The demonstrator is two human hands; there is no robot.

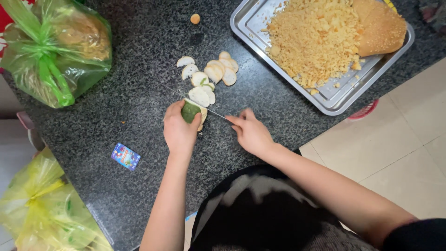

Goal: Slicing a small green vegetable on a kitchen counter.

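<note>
— What are the two hands doing?

— The left hand grips a green-skinned loaf end on the dark speckled surface, its fingers curled tight around it. The right hand holds a knife, fingers closed on the handle with the forefinger stretched along it; the thin blade lies across the loaf's cut face, pointing up and left.

— How many slices are cut?

— About ten pale rounds lie in a loose cluster just beyond the loaf, some overlapping, so the count is not certain. The nearest ones touch the blade side of the loaf.

— Anything else on the surface?

— One small tan lump sits apart near the far edge. One steel tray stands to the right, holding a heap of yellow crumbs and one brown bun at its far end. One small blue card lies to the left of the left forearm.

— And bags?

— Two. A knotted green bag rests at the top left on the surface; a yellow bag sits at the lower left, off its edge.
</note>
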